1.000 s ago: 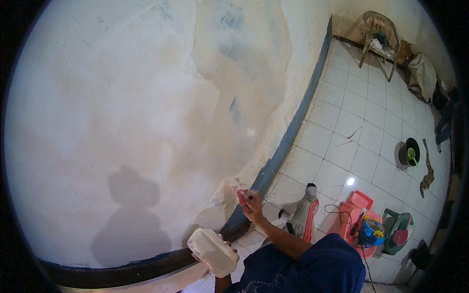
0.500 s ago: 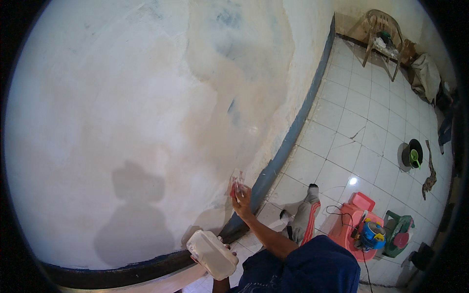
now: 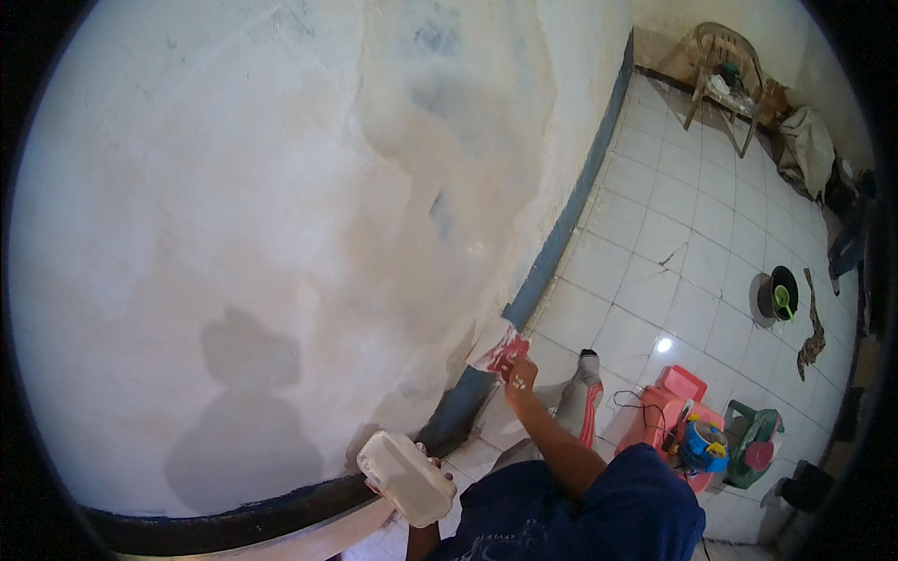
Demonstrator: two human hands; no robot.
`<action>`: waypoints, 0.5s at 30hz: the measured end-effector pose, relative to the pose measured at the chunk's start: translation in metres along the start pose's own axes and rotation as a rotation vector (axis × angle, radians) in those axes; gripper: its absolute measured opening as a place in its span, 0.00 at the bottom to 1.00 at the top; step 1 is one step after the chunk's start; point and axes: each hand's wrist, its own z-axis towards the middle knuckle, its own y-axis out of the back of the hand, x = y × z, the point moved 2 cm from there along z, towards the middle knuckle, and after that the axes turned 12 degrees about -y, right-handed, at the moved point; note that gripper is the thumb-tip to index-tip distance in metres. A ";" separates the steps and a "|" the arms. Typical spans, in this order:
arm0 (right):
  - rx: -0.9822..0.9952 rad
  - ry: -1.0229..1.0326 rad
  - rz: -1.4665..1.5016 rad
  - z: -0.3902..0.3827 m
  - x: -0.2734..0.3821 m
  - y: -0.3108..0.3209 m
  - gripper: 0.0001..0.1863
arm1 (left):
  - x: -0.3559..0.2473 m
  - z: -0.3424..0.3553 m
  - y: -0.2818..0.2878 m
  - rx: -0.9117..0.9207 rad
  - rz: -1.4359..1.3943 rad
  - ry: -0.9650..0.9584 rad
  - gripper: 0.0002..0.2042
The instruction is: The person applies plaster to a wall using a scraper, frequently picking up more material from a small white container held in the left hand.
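Note:
My right hand (image 3: 519,379) grips a red putty spreader (image 3: 503,348) smeared with white filler, held at the lower part of the patchy white wall (image 3: 253,168), beside its blue skirting band (image 3: 552,271). At the bottom of the picture, my left hand (image 3: 438,477) holds a cream plastic tub (image 3: 398,472) from beneath, close to the dark lower band of the wall.
Right of my legs are a pink plastic stool (image 3: 659,421) with a blue-and-yellow item (image 3: 702,449) and cables, and a green stool (image 3: 748,449). Farther off: a black bucket (image 3: 784,280) with a green dipper, rags, a plastic chair (image 3: 725,47), sacks (image 3: 804,150).
My right hand and the spreader have moved up and to the right toward the skirting band, the blade now turned more sideways. My left hand with the tub has barely moved.

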 end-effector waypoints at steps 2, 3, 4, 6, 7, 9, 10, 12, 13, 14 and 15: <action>-0.079 -0.150 0.100 0.007 0.020 -0.008 0.02 | -0.006 0.009 0.032 -0.043 0.092 -0.063 0.47; -0.005 -0.101 0.110 0.012 0.030 -0.015 0.03 | -0.005 0.008 0.036 0.044 -0.075 0.072 0.50; 0.067 -0.049 0.124 0.019 0.038 -0.017 0.06 | -0.004 0.007 0.034 0.088 -0.157 0.144 0.51; 0.152 0.061 0.044 0.034 0.049 -0.014 0.04 | 0.000 0.002 0.017 0.153 -0.189 0.207 0.52; 0.254 0.160 -0.049 0.038 0.051 -0.018 0.04 | 0.002 -0.004 -0.002 0.178 -0.142 0.179 0.50; 0.171 0.320 -0.109 0.041 0.068 -0.028 0.04 | 0.014 -0.005 -0.039 0.242 -0.053 0.168 0.47; 0.101 0.464 -0.186 0.041 0.071 -0.031 0.04 | 0.016 -0.007 -0.047 0.272 -0.010 0.149 0.46; 0.134 0.438 -0.189 0.046 0.068 -0.033 0.04 | 0.019 -0.006 -0.044 0.282 -0.097 0.166 0.47; 0.170 0.408 -0.197 0.043 0.066 -0.038 0.03 | 0.017 -0.007 -0.042 0.285 -0.139 0.169 0.47; 0.173 0.405 -0.196 0.038 0.064 -0.042 0.03 | 0.017 -0.007 -0.041 0.288 -0.181 0.173 0.48; 0.124 0.427 -0.266 0.033 0.060 -0.046 0.03 | 0.016 -0.008 -0.038 0.239 -0.141 0.168 0.48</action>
